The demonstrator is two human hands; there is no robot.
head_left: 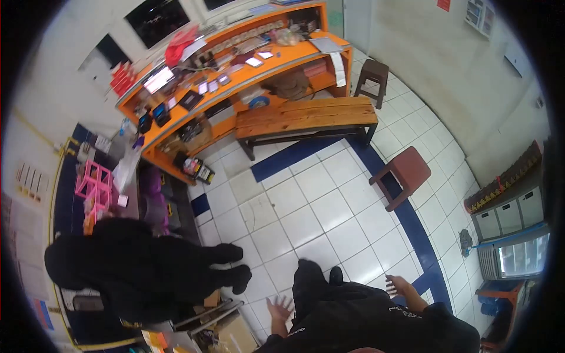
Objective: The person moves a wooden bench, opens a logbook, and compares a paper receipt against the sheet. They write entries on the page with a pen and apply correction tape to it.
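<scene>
My left hand (279,309) hangs low beside my dark clothing, fingers spread and nothing in it. On the other side, my right hand (401,286) has its fingers curled, with a small dark thing showing at the fingertips; its kind is too small to make out. Both hands are held over the white tiled floor (306,215), touching no furniture. A reddish-brown plastic stool (406,170) stands ahead of my right hand. Closest to my left hand are a cardboard box (236,334) and metal bars on the floor.
A person in black (135,270) stands at left by a counter with pink racks (94,188). Ahead are a wooden bench (306,116) and an orange desk (235,82) bearing phones and papers. A dark stool (372,79) stands near the right wall; drawers (507,216) are at right.
</scene>
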